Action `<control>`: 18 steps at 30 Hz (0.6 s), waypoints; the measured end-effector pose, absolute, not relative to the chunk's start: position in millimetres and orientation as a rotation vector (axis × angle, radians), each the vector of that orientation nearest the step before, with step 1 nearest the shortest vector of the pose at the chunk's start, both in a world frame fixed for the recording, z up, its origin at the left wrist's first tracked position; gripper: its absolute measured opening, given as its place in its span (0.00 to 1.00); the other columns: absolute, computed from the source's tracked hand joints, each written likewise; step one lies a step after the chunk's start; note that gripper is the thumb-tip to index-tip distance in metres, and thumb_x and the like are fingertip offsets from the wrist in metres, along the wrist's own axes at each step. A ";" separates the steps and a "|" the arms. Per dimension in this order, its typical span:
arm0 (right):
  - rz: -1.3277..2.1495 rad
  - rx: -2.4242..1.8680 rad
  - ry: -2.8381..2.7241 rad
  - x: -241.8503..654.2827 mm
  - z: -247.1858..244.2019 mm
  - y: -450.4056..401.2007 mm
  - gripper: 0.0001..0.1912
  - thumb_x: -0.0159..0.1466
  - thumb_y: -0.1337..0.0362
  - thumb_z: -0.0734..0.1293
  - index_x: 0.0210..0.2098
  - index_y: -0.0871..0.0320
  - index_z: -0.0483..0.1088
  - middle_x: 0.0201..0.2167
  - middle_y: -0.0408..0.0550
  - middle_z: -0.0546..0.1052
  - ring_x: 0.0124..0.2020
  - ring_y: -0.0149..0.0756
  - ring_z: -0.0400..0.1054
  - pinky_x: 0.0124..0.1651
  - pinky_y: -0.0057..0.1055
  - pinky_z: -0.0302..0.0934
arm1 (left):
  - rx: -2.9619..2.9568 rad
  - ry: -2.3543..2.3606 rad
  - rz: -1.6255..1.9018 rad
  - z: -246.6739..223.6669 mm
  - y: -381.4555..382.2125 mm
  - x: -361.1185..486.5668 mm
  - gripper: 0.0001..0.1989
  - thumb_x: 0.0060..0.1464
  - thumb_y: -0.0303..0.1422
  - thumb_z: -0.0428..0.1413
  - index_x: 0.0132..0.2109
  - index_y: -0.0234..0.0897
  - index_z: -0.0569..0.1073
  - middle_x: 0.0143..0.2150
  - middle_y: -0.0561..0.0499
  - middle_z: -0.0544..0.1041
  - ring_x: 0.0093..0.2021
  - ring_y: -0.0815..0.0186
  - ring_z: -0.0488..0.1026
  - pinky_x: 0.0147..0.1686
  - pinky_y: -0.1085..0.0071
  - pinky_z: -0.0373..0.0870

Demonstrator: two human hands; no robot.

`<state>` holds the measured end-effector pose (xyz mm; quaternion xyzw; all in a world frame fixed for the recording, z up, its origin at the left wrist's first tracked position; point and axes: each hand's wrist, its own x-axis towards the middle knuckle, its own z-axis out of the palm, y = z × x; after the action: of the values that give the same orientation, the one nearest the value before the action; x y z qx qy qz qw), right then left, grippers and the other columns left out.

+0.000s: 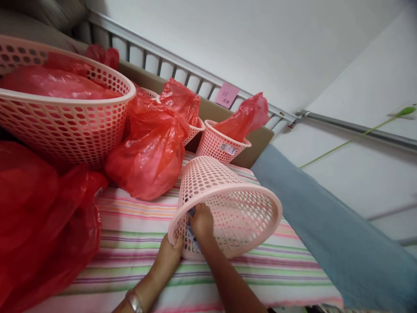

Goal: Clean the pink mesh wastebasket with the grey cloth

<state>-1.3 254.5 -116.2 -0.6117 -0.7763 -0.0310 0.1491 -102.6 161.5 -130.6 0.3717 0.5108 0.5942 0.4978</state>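
A pink perforated plastic basket lies tipped on its side, its mouth toward me, on a striped cloth. My left hand is closed on the left part of its rim, thumb at the edge and the other fingers mostly hidden. Inside the mouth, my right hand is closed on a crumpled bluish cloth, pressed to the basket's left inner wall. Most of the cloth is covered by that hand. Behind the basket stands a smaller pink basket with a red plastic bag in it.
At left, a large pink basket holds red plastic. A knotted red bag and a big red bag sit on the striped cloth. A slatted metal rail with a pink note runs behind. Blue fabric lies right.
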 end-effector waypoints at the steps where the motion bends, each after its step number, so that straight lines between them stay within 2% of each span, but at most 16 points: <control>1: -0.096 -1.752 -2.247 1.6 -116.5 235.6 0.18 0.52 0.71 0.61 0.44 0.60 0.68 0.37 0.53 0.71 0.41 0.43 0.63 0.44 0.34 0.55 | 0.907 1.228 1.452 -131.1 161.2 -102.1 0.25 0.48 0.37 0.51 0.52 0.29 0.68 0.51 0.39 0.73 0.54 0.55 0.67 0.56 0.61 0.59; 6: 0.051 -1.684 -2.276 23.5 -115.5 155.5 0.25 0.49 0.73 0.60 0.47 0.56 0.66 0.42 0.50 0.70 0.44 0.42 0.61 0.47 0.35 0.54 | 0.921 1.247 1.407 -125.0 157.0 -109.2 0.25 0.46 0.37 0.52 0.50 0.27 0.69 0.45 0.39 0.77 0.48 0.53 0.72 0.51 0.59 0.64; 10: 0.086 -1.667 -2.290 35.9 -115.0 136.7 0.26 0.48 0.74 0.60 0.47 0.54 0.66 0.44 0.49 0.69 0.46 0.44 0.60 0.51 0.37 0.52 | 0.994 1.349 1.460 -112.6 156.9 -129.1 0.32 0.48 0.35 0.52 0.60 0.32 0.57 0.48 0.43 0.75 0.49 0.57 0.71 0.51 0.61 0.64; 12: 0.113 -1.666 -2.304 36.1 -114.7 141.7 0.27 0.48 0.74 0.60 0.47 0.53 0.66 0.43 0.48 0.70 0.46 0.43 0.61 0.50 0.36 0.52 | 1.005 1.388 1.415 -109.8 158.7 -136.8 0.27 0.49 0.35 0.50 0.57 0.29 0.63 0.43 0.43 0.78 0.45 0.56 0.73 0.47 0.60 0.66; 14: 0.127 -1.675 -2.300 32.0 -114.8 154.7 0.27 0.48 0.74 0.60 0.47 0.53 0.66 0.43 0.48 0.70 0.45 0.42 0.61 0.49 0.34 0.53 | 1.000 1.399 1.373 -110.2 160.7 -140.0 0.22 0.49 0.35 0.48 0.49 0.25 0.70 0.38 0.42 0.79 0.41 0.54 0.75 0.44 0.60 0.69; 18: 0.014 -1.712 -2.252 11.7 -117.7 203.7 0.26 0.50 0.72 0.60 0.49 0.55 0.65 0.41 0.50 0.70 0.45 0.41 0.61 0.48 0.32 0.53 | 0.983 1.369 1.404 -112.4 162.4 -138.4 0.22 0.46 0.32 0.49 0.48 0.27 0.72 0.41 0.43 0.79 0.42 0.55 0.75 0.44 0.62 0.69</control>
<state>11.7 203.7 -117.7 -0.5977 -0.7864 0.0050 0.1558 -138.4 162.4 -112.4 0.3989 0.5554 0.5695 0.4563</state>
